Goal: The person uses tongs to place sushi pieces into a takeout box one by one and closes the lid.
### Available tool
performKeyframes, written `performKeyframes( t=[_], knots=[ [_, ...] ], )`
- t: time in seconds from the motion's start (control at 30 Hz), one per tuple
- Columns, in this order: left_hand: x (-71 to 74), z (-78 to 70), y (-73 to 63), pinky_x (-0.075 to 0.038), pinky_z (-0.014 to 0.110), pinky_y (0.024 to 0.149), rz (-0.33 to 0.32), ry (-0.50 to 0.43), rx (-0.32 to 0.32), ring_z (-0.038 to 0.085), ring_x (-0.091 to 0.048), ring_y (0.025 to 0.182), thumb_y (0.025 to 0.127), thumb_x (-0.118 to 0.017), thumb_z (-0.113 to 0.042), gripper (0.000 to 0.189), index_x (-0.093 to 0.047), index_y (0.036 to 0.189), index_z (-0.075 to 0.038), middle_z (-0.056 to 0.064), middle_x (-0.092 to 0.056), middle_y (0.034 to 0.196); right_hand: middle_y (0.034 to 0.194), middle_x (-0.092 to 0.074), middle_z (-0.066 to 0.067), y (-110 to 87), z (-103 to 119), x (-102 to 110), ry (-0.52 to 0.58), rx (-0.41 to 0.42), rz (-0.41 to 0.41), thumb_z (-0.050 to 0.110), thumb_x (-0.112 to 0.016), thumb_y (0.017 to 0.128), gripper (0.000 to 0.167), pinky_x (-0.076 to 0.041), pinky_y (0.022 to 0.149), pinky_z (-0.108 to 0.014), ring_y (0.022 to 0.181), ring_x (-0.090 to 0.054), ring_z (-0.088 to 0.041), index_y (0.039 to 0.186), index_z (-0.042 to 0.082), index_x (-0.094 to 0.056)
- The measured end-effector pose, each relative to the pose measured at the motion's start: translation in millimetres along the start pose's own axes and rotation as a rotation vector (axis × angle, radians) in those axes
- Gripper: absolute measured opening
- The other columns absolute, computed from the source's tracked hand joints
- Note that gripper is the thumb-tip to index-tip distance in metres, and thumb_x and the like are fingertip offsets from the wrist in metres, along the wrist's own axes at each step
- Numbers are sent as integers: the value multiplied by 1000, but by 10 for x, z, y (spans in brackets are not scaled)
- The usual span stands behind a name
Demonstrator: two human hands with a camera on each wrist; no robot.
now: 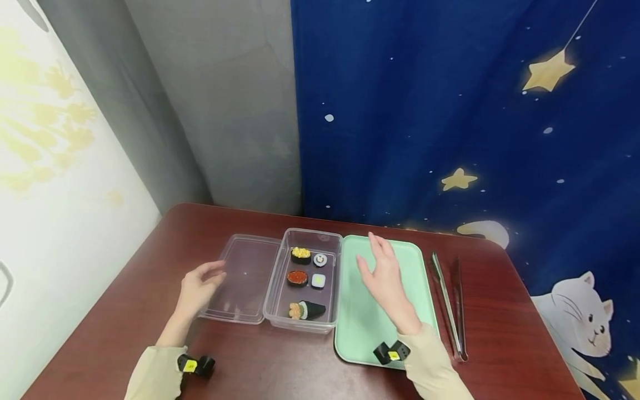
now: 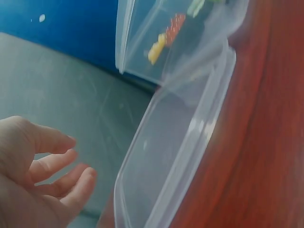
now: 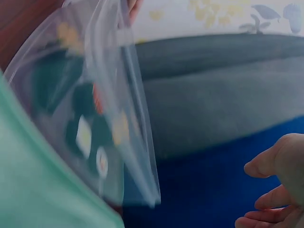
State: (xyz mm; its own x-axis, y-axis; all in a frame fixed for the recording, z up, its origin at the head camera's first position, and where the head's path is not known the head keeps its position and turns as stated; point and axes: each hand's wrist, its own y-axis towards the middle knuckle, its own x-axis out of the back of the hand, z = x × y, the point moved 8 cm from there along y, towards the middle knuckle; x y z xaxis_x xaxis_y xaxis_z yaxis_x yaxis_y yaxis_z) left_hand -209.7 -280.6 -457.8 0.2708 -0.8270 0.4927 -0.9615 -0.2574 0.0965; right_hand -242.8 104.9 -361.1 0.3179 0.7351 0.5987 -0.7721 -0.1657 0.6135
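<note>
In the head view a clear plastic box [image 1: 327, 328] holds several toy sushi pieces. Among them are a yellow-topped piece [image 1: 301, 255], a round roll [image 1: 320, 260], a red roe piece [image 1: 297, 278], a small white square roll [image 1: 318, 281] and a dark hand roll [image 1: 312, 310]. Left of the box lies its clear lid [image 1: 245, 278], flat on the table. My left hand [image 1: 200, 286], fingers relaxed and holding nothing, hovers by the lid's left edge. Over the mint-green tray [image 1: 357, 339], my right hand [image 1: 386, 275] is raised with thumb spread from its fingers, nothing in it.
Metal tongs [image 1: 450, 311] lie on the dark red table [image 1: 285, 366], right of the tray. Box, tray and lid sit side by side. Behind the table hang a grey curtain [image 1: 240, 111] and a blue star-patterned one [image 1: 400, 139].
</note>
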Motion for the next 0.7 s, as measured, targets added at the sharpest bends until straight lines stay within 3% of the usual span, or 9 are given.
performKeyframes(
  t=[0.1, 0.2, 0.33, 0.47, 0.57, 0.7],
  knots=[
    [52, 68, 17, -49, 5, 65, -16, 66, -5, 27, -66, 93, 86, -64, -5, 33, -61, 117, 5, 26, -64, 107, 122, -52, -28, 72, 152, -152, 35, 22, 27, 7, -68, 82, 54, -47, 95, -52, 112, -50, -40, 128, -12, -48],
    [87, 128, 43, -47, 5, 64, -28, 106, -10, 34, -65, 94, 85, -64, -4, 32, -61, 116, 6, 27, -64, 105, 119, -53, -27, 126, 315, -307, 78, 56, 49, 6, -67, 81, 52, -48, 93, -52, 108, -52, -39, 127, -12, -50],
    [119, 194, 71, -49, 10, 67, -28, 146, -2, 37, -64, 95, 85, -63, -4, 32, -60, 116, 6, 28, -63, 105, 116, -55, -26, 166, 553, -560, 127, 100, 111, 8, -65, 82, 50, -51, 90, -48, 106, -55, -37, 126, -11, -51],
    [116, 246, 90, -57, 30, 74, -4, 188, 6, 37, -64, 94, 85, -62, -6, 34, -59, 117, 7, 29, -63, 105, 117, -56, -23, 167, 795, -858, 147, 110, 205, 11, -65, 84, 49, -51, 94, -42, 108, -56, -33, 127, -9, -52],
    [107, 280, 117, -57, 43, 76, 1, 215, -4, 37, -64, 92, 84, -62, -6, 34, -59, 116, 8, 28, -64, 102, 119, -56, -21, 145, 969, -1072, 144, 106, 272, 13, -65, 85, 49, -51, 95, -38, 108, -56, -30, 127, -8, -52],
    [95, 337, 165, -56, 47, 75, -2, 253, -18, 36, -65, 88, 83, -63, -4, 34, -60, 114, 8, 26, -66, 95, 121, -57, -19, 94, 1153, -1335, 137, 91, 354, 16, -64, 86, 47, -51, 95, -31, 110, -57, -26, 127, -5, -53]
  ],
)
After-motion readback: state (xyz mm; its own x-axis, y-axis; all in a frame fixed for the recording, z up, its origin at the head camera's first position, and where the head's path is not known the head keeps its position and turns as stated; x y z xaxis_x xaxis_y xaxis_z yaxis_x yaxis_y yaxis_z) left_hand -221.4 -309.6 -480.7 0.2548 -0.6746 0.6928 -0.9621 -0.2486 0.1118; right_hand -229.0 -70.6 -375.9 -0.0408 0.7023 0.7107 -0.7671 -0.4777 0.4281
